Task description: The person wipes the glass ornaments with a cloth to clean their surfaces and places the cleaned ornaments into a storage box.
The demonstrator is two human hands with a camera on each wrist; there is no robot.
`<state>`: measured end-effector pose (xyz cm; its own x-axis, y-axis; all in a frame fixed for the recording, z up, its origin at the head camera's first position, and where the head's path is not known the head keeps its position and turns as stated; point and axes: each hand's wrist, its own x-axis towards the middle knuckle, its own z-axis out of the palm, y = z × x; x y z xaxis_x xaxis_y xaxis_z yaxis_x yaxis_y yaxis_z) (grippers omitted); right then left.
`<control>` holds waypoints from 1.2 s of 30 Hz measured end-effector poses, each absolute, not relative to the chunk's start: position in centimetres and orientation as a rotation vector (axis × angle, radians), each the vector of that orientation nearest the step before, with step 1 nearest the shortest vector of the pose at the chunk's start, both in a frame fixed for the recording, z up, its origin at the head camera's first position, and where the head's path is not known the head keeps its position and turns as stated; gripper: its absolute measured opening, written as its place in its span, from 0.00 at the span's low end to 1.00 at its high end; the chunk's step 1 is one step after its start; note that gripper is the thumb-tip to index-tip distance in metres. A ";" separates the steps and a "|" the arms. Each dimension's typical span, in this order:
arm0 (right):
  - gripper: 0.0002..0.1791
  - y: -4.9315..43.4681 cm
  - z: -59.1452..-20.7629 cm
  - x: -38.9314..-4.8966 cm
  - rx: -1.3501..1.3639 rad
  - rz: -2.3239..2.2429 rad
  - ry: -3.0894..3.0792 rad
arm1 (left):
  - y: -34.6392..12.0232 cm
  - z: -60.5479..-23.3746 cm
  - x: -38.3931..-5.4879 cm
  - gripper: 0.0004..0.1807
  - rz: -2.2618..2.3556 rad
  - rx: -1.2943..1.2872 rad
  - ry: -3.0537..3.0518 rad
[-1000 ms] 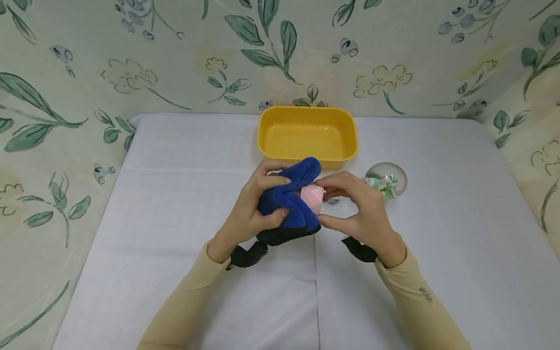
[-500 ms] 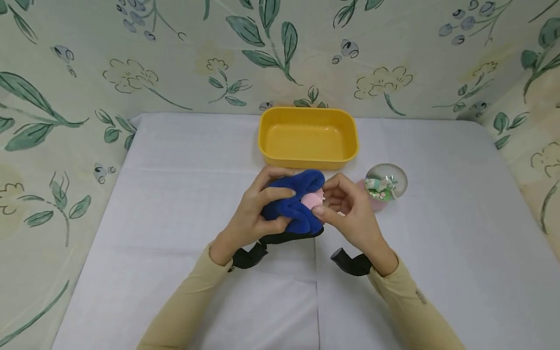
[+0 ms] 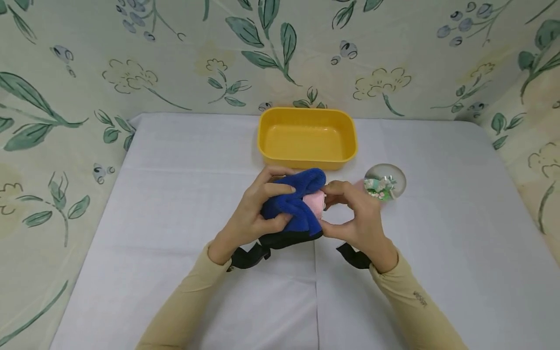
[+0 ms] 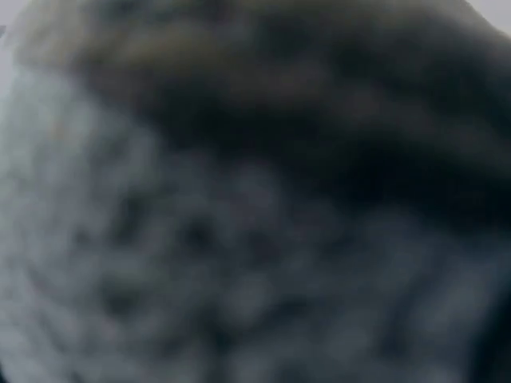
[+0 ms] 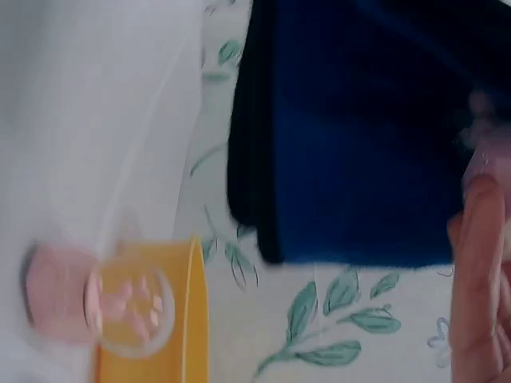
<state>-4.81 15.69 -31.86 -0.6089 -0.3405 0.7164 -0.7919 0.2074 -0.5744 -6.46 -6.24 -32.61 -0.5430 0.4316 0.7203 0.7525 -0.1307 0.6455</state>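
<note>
In the head view, my left hand (image 3: 253, 211) grips a bunched blue cloth (image 3: 302, 216) with a black underside, held over the middle of the table. A pink faceted piece (image 3: 314, 203) sticks out of the cloth's right side; the rest of it is hidden in the folds. My right hand (image 3: 363, 216) pinches this piece, thumb below and fingers above. In the right wrist view, the cloth (image 5: 359, 167) hangs large and dark, with fingers (image 5: 483, 271) against the pink piece at the right edge. The left wrist view is only a dark grey blur.
A yellow bin (image 3: 306, 163) stands at the back of the white-covered table (image 3: 183, 204). To its front right is a snow globe (image 3: 385, 181) with a pink base and small flowers inside. Floral fabric (image 3: 175, 58) hangs behind. Black mounts (image 3: 249, 256) sit at both wrists.
The cloth and pink piece have moved slightly toward me over the last second. My right fingers closed in around the piece, then spread wider again, turning it a little.
</note>
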 end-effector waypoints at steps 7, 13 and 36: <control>0.23 15.4 -31.9 -4.2 0.809 1.912 -2.192 | -6.3 -32.8 -6.4 0.14 -1.660 -1.349 -1.874; 0.33 15.8 -31.5 -4.5 1.093 1.534 -2.200 | -6.6 -32.9 -6.4 0.15 -1.736 -1.213 -1.878; 0.33 15.2 -31.7 -4.3 1.065 1.606 -2.093 | -6.7 -33.0 -6.2 0.18 -1.794 -1.194 -1.856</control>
<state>-4.26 15.19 -31.70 -0.6824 -0.3735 0.6284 -0.7036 0.1024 -0.7032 -6.16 -6.74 -32.99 -0.6115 0.3509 0.7092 0.7209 -0.1225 0.6822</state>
